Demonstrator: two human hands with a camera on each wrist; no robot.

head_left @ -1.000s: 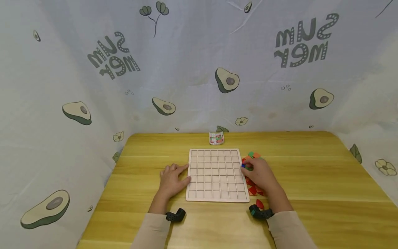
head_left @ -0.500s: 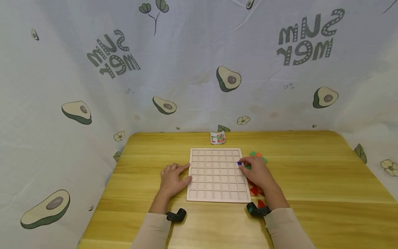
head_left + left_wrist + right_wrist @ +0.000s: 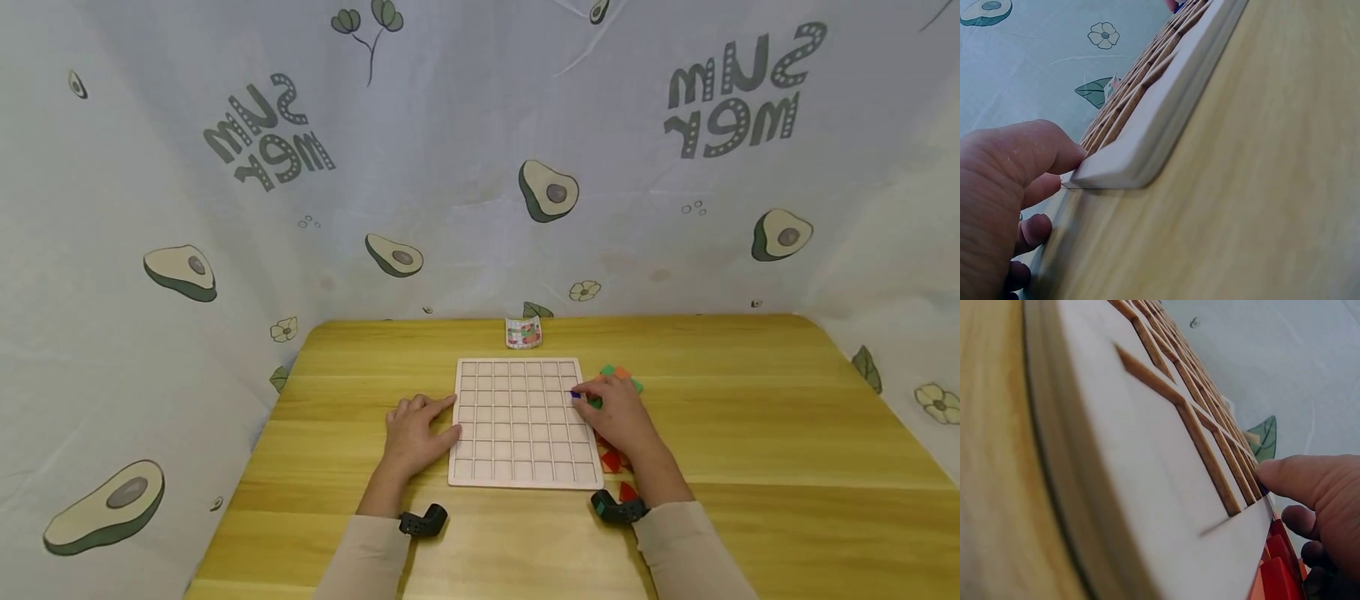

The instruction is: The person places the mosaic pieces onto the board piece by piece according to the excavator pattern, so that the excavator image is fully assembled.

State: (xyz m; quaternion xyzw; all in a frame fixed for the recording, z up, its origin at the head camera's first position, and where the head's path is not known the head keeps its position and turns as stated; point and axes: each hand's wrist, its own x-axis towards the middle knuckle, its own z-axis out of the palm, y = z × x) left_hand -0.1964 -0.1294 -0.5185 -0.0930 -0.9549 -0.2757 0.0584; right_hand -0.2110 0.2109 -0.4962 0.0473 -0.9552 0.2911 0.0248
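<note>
A pale wooden grid board [image 3: 525,482] of square cells lies flat on the table. My left hand [image 3: 411,432] rests at its left edge, thumb and forefinger stretched out against the rim; in the left wrist view the thumb of the left hand [image 3: 1029,150] touches the board's corner. Over the right column of cells, my right hand [image 3: 624,414] pinches a small blue tile [image 3: 576,394] between thumb and forefinger. In the right wrist view the right hand [image 3: 1329,487] is at the board's edge and its fingertips hide most of the tile. A green tile [image 3: 595,402] shows beneath that hand.
Loose red tiles [image 3: 611,461] lie along the board's right side, partly under the right hand. Beyond the hand are green and orange tiles [image 3: 622,372]. A small printed card [image 3: 522,333] stands behind the board. A patterned curtain [image 3: 465,167] hangs behind the table [image 3: 375,350].
My right hand has moved left from the tile pile with the blue tile, onto the board's right column. The left hand has stayed at the left edge.
</note>
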